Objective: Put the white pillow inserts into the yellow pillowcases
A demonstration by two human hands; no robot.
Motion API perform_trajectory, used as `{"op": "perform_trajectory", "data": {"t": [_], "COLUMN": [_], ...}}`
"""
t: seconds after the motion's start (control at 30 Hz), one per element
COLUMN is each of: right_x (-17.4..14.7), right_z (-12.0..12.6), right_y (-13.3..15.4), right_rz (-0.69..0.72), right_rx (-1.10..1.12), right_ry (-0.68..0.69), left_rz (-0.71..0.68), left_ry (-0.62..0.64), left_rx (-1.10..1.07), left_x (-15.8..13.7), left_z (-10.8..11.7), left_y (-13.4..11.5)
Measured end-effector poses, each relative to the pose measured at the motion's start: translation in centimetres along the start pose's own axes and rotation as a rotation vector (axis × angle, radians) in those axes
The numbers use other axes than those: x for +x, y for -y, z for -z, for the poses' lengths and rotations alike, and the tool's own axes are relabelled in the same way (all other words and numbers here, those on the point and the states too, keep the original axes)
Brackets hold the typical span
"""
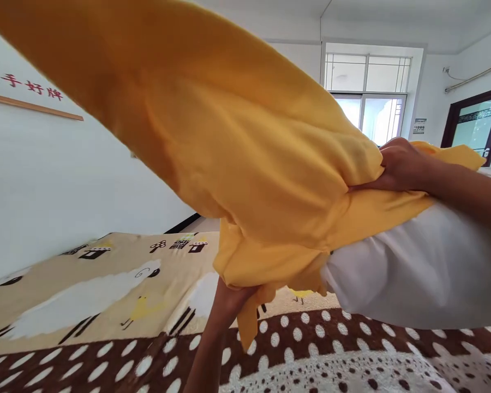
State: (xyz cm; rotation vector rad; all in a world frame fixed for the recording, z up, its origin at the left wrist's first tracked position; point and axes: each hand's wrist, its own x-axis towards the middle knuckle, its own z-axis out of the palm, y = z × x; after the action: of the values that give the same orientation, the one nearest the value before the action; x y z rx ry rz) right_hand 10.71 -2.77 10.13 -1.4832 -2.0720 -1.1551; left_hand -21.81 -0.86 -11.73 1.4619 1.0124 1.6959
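Observation:
A large piece of yellow clothing (229,131) is held up in the air, stretching from the upper left corner across to the right. Its pale grey lining (417,267) hangs out at the lower right. My right hand (405,164) is closed round a bunch of the yellow cloth near the window side. Lower down, my left hand (233,303) grips a fold of the same garment from beneath, its fingers partly covered by the cloth. One yellow corner dangles just beside the left wrist. The exact kind of garment cannot be made out.
Below lies a blanket (118,297) with sheep pictures and a brown, white-dotted border (126,363). A white wall (65,180) with red lettering stands at the left. A window (366,93) and a dark-framed door (474,125) are at the back right.

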Motion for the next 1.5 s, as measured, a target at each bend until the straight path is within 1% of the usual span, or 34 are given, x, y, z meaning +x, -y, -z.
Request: {"op": "perform_trajectory", "data": {"t": [0.03,0.1,0.17,0.2,0.23,0.3,0.33,0.37,0.43,0.5,0.57,0.6,0.67,0.77,0.83,0.9,0.97,1.03,1.1,1.17,1.27,1.37,1.43,1.5], "right_x": [0.2,0.8,1.6,1.9,2.2,2.5,2.4,2.1,1.0,-0.4,-2.0,-2.7,-4.1,-5.6,-6.1,-6.4,-6.9,-7.6,-8.5,-9.4,-10.1,-10.1,-10.1,-10.0], "right_z": [0.1,-0.3,-1.4,-2.3,-3.5,-6.6,-8.4,-10.2,-13.6,-15.8,-16.3,-16.0,-14.6,-12.2,-11.7,-12.6,-14.7,-17.3,-19.6,-21.1,-21.9,-21.7,-21.4,-21.4], "right_y": [0.1,0.4,0.6,0.6,0.7,1.1,1.5,2.2,4.3,7.4,11.0,12.8,16.1,19.5,20.8,21.5,21.9,22.2,22.7,23.1,23.6,23.8,23.9,24.1], "right_rz": [0.015,0.069,0.128,0.143,0.147,0.139,0.14,0.14,0.119,0.108,0.163,0.213,0.292,0.297,0.255,0.167,0.045,-0.058,-0.1,-0.094,-0.071,-0.058,-0.063,-0.083], "right_rx": [-0.033,-0.075,-0.077,-0.071,-0.065,-0.058,-0.057,-0.062,-0.097,-0.096,0.003,0.067,0.188,0.366,0.494,0.597,0.656,0.678,0.684,0.681,0.715,0.804,0.846,0.862], "right_ry": [0.038,0.118,0.193,0.229,0.266,0.339,0.365,0.383,0.365,0.295,0.237,0.213,0.178,0.188,0.227,0.28,0.325,0.355,0.36,0.34,0.289,0.272,0.273,0.277], "left_rz": [0.031,0.049,0.043,0.048,0.064,0.112,0.134,0.153,0.192,0.237,0.292,0.32,0.364,0.382,0.379,0.38,0.366,0.324,0.279,0.26,0.25,0.244,0.249,0.262], "left_ry": [0.027,0.037,0.061,0.11,0.19,0.366,0.404,0.402,0.292,0.184,0.122,0.104,0.096,0.128,0.156,0.165,0.131,0.062,0.018,0.015,-0.012,-0.068,-0.053,0.001], "left_rx": [-0.027,-0.05,-0.023,0.002,0.031,0.097,0.137,0.177,0.26,0.308,0.307,0.293,0.25,0.189,0.166,0.165,0.189,0.222,0.231,0.207,0.173,0.166,0.16,0.153], "left_x": [-0.3,-0.7,-0.9,-0.8,-0.6,0.3,0.8,1.5,2.7,3.6,4.2,4.4,4.5,4.2,4.0,3.9,4.0,4.3,4.6,4.8,5.0,5.1,5.2,5.2], "left_z": [0.1,0.2,0.2,0.2,0.1,-0.4,-0.8,-1.2,-1.9,-2.2,-2.1,-1.9,-1.6,-1.4,-1.4,-1.4,-1.2,-0.7,-0.3,0.1,0.2,0.3,0.2,0.0], "left_y": [0.1,0.2,0.2,0.3,0.6,1.7,2.6,3.9,7.0,10.2,12.9,13.8,14.7,14.5,13.9,13.6,13.5,13.6,13.6,13.5,13.2,12.9,12.8,12.9]}}
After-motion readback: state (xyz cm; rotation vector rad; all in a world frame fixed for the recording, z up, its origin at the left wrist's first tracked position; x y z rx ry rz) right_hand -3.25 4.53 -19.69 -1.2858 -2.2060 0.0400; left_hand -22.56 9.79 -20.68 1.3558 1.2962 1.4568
